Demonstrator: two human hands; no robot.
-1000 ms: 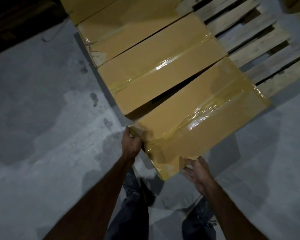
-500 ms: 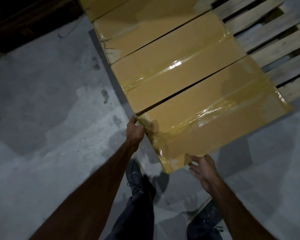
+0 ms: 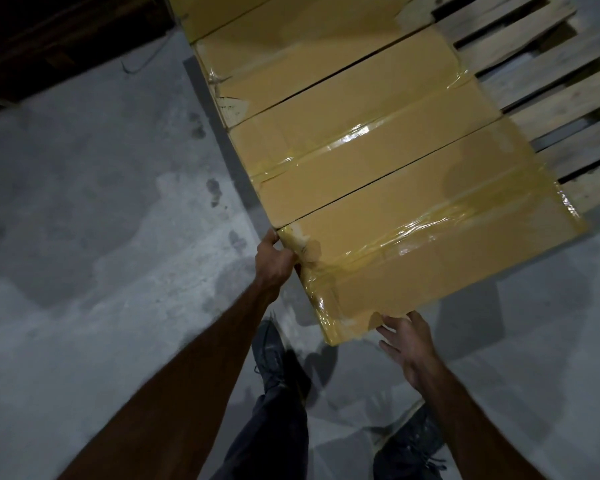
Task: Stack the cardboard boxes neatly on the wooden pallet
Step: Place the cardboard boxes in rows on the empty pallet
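A row of cardboard boxes runs from the top centre of the frame down toward the lower middle, lying side by side on the wooden pallet (image 3: 548, 74), whose bare grey slats show in the upper right. The nearest box (image 3: 430, 244) sits at the lower end of the row, its long edge close against the middle box (image 3: 357, 140), with only a thin dark seam between them. Beyond that lies the far box (image 3: 291, 60), with a torn, scuffed corner on its left end. Shiny yellowish tape (image 3: 413, 237) crosses the top of the nearest box and wraps down its left end.

The left hand (image 3: 274, 261) is at the near-left corner of the nearest box, its grip closed round that corner with the fingers curled against the box's end and the thumb up by the seam. The right hand (image 3: 404, 341) is at the lower corner of the same box, fingers straight and spread, their tips touching the box's near edge; it grips nothing.

The lower corner of the nearest box juts out past the pallet over the grey concrete floor (image 3: 101, 254). Below the box, in the lower middle of the frame, the person's dark trousers (image 3: 271, 434) and dark shoes (image 3: 271, 355) are visible.
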